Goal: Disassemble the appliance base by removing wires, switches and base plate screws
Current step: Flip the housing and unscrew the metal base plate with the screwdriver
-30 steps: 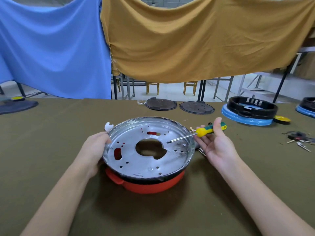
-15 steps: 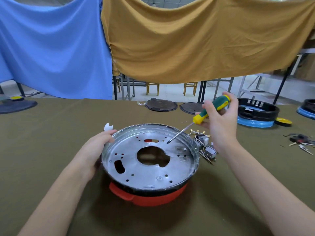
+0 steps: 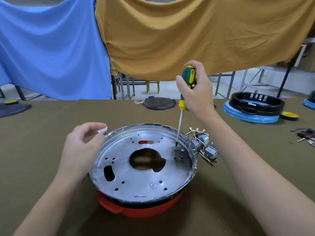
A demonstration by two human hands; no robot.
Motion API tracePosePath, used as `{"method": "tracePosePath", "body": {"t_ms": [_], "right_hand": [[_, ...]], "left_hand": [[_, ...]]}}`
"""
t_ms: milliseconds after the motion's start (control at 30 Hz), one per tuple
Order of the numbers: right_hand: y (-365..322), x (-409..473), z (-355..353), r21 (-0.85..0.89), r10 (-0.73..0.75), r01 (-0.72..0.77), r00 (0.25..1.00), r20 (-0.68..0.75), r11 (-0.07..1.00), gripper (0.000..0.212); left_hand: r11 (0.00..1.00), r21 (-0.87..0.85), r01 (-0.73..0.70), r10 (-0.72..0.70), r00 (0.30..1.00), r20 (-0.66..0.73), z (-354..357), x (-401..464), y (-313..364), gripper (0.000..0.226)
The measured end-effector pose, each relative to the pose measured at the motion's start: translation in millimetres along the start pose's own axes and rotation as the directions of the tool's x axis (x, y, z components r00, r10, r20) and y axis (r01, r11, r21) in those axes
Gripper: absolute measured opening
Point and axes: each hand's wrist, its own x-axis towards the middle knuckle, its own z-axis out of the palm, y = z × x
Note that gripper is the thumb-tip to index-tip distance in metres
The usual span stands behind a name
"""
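The appliance base point(image 3: 143, 208) is red, and its round silver base plate point(image 3: 136, 178) faces up in the middle of the table. My right hand point(image 3: 197, 92) grips a green and yellow screwdriver point(image 3: 185, 87) nearly upright, its tip down on the plate's right side near a screw point(image 3: 182, 150). My left hand point(image 3: 81, 150) hovers at the plate's left rim with fingers loosely curled, holding nothing. A small white piece point(image 3: 102, 130) lies just behind its fingers. Removed grey switches with wires point(image 3: 202, 145) lie on the table beside the plate's right rim.
Dark round plates point(image 3: 159, 103) lie at the table's far edge. A black ring on a blue base point(image 3: 254, 108) and a yellow disc point(image 3: 289, 115) sit far right. Small connectors point(image 3: 306, 135) lie at the right edge. A dark disc point(image 3: 13, 109) lies far left.
My right hand raised the screwdriver from a flat slant to nearly upright and set its tip on the plate's right side. My left hand came off the rim and lifted slightly.
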Motion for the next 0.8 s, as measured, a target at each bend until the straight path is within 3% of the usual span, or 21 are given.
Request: {"method": "tracePosePath", "body": {"t_ms": [67,133,167,233,300,333,433,800], "right_hand": [[-4,6,-2,0.019,-0.030,0.030,0.999,-0.017,0.999,0.021],[-6,12,-5,0.015,-0.084,0.085,0.996,-0.020,0.996,0.020],[-6,13,-6,0.008,-0.105,0.105,0.994,-0.016,0.994,0.019],[-6,12,-7,-0.010,-0.119,0.119,0.993,0.010,0.993,0.020],[-4,9,-9,-0.016,-0.124,0.125,0.990,0.063,0.992,0.022],[-3,7,-9,-0.019,-0.134,0.137,0.986,0.095,0.990,0.022],[-4,4,-8,-0.017,-0.160,0.164,0.975,0.155,0.986,0.022],[-8,-4,2,0.008,-0.148,0.149,0.973,0.177,0.989,0.022]], "left_hand": [[0.981,0.106,-0.160,0.150,0.984,0.096,-2,1,14,0.023],[0.933,0.186,-0.309,0.221,0.897,0.383,2,8,37,0.021],[0.893,0.251,-0.374,0.177,0.803,0.568,8,12,50,0.022],[0.799,0.384,-0.462,-0.074,0.559,0.826,29,14,74,0.043],[0.675,0.461,-0.576,-0.291,0.366,0.884,52,11,90,0.064],[0.602,0.469,-0.646,-0.341,0.323,0.883,62,9,94,0.072],[0.482,0.472,-0.739,-0.364,0.321,0.874,76,8,98,0.084],[0.457,0.466,-0.758,-0.385,0.304,0.872,77,13,97,0.085]]}}
